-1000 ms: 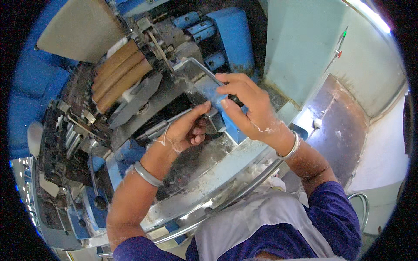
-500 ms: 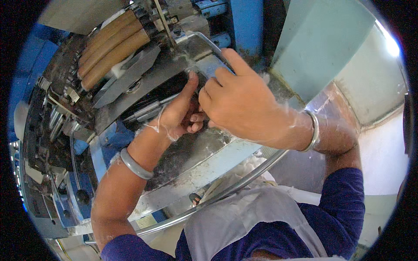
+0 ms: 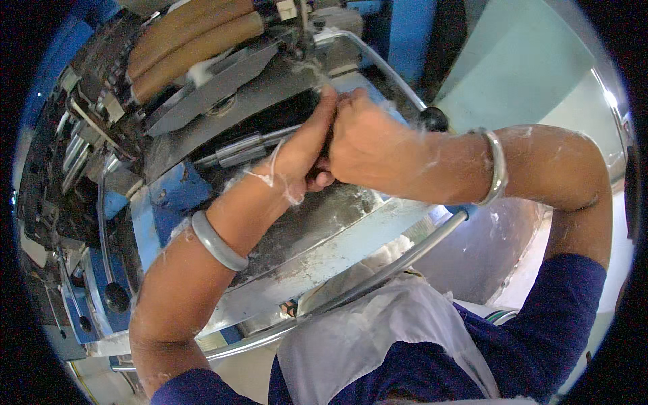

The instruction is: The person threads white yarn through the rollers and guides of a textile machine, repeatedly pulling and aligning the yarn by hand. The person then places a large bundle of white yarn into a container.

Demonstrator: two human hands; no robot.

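My left hand (image 3: 302, 150) and my right hand (image 3: 373, 144) meet over the dark metal bed of a machine. The left thumb points up against the right fingers, while the other left fingers curl underneath. Folded inward, the right fingers press close to the left thumb. Whatever lies between the hands is hidden. A wisp of whitish fibre (image 3: 316, 71) shows just beyond the left thumb tip. White fluff clings to both wrists and forearms. Beside the left hand runs a shiny metal roller (image 3: 241, 150).
Brown curved rollers (image 3: 196, 47) and a grey metal plate (image 3: 209, 94) stand at the far left. A black knob (image 3: 433, 119) sits by my right wrist on a bent metal bar. A metal rail (image 3: 398, 266) passes in front of my white apron. Black-knobbed levers (image 3: 117, 297) are at the left.
My right hand has turned and its raised index finger has folded in against the left thumb. The right elbow has swung outward. The view has shifted, uncovering the black knob.
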